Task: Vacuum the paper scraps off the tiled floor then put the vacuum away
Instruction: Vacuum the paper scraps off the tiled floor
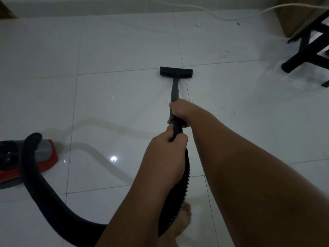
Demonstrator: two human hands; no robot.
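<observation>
A black vacuum wand [174, 90] runs forward to a flat floor nozzle [175, 71] resting on the white tiled floor [115, 50]. My right hand [179, 111] grips the wand higher up; my left hand [167, 148] grips the hose end just below it. The ribbed black hose [41, 179] loops down and left to the red and grey vacuum body [44, 154] at the left edge. Small paper scraps lie right of the nozzle [225, 56], near the wall [197, 25], and beside my right arm [223, 107].
A black table or stool frame [306, 50] stands at the right with a cardboard box [293, 20] behind it. A white power cord [204, 13] trails along the wall base. My bare foot [183, 221] is under the hose.
</observation>
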